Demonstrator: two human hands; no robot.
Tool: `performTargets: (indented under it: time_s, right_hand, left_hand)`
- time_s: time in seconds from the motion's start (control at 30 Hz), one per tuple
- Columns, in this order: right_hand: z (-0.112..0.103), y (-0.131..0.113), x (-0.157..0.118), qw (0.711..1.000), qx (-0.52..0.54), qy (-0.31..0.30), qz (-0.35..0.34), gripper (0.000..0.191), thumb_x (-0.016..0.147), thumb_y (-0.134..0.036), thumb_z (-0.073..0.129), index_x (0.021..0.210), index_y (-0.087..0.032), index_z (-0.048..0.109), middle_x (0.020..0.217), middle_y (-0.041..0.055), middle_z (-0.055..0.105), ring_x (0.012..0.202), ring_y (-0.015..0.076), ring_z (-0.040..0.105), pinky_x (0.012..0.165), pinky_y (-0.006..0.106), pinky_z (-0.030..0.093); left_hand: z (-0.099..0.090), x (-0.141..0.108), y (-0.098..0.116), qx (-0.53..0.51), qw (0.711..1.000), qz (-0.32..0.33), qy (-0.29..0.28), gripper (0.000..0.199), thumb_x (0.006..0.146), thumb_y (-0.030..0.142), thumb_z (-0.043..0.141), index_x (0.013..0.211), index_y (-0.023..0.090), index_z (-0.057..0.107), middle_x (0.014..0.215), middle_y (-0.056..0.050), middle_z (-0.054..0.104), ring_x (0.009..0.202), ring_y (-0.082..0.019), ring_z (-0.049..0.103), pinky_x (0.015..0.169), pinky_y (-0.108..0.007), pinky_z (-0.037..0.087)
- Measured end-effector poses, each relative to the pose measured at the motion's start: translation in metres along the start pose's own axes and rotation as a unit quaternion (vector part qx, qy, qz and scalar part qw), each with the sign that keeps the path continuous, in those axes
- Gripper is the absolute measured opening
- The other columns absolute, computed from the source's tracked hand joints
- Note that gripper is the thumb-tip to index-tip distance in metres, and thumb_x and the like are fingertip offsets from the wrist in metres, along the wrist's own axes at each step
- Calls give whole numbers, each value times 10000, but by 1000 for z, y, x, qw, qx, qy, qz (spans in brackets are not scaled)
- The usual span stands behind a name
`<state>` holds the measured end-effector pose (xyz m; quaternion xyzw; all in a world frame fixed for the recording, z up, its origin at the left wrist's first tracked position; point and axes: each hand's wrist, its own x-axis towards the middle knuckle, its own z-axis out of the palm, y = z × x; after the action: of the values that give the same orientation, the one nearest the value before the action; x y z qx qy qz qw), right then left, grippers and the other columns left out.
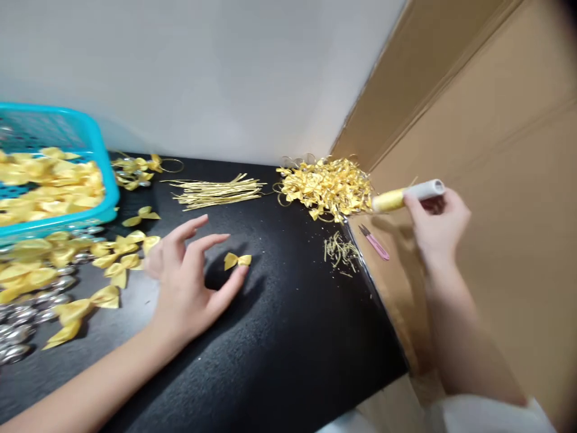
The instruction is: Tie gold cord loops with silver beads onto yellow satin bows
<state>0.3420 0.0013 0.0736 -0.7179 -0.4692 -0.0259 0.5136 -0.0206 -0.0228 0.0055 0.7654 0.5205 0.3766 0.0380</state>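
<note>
My left hand (184, 282) hovers over the black table with its fingers spread apart. Right at its thumb tip lies a small yellow ribbon bow (237, 260); whether they touch I cannot tell. Out to the right, my right hand (435, 225) grips the white tube end of a spool of yellow thread (391, 199), held tilted above the cardboard. Below the spool, pink-handled thread snips (375, 243) rest on the cardboard flap.
A turquoise basket (110, 186) of yellow bows stands at the left. Loose bows (74, 310) and silvery beads (20, 328) lie before it. Toward the back are a bundle of yellow strips (219, 192) and a heap of finished bow pieces (329, 185), with thread clippings (340, 249) nearby.
</note>
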Motion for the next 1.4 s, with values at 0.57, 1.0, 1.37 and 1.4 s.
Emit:
performTargets:
  time_s: [0.57,1.0,1.37,1.4]
  right_hand:
    - [95,-52,-163,899,300,-288,-141,270,808,-239,706,1073,-280,672,1203,74,615,1130,246,575,969,465,483]
    - [102,-51,-168,893,356,-276,-17,441,834,-501,638,1191,-275,509,1152,78,570,917,191,572,785,369,496]
    - [100,-65,-169,834,359,-418,-26,266,806,-436,711,961,-238,624,751,-4,648,667,140,567,683,326,509]
    - [99,-67,-169,831,367,-419,-19,254,795,-434,721,921,-234,628,713,-13,639,632,132,555,653,315,505]
  left_hand:
    - [-3,-9,-15,-259,955,-109,-91,240,771,377,704,866,185,597,757,-18,661,716,-197,608,677,-324,415]
    - [9,-11,-16,-472,833,-290,3,372,781,552,681,867,208,567,734,8,578,634,-137,506,561,-255,389]
    - [7,-5,1,-571,731,-354,-122,457,818,631,570,822,174,579,620,-11,584,485,-122,459,439,-261,365]
    - [9,-7,0,-567,735,-351,-124,447,824,623,570,820,176,581,619,-9,581,489,-123,461,439,-260,365]
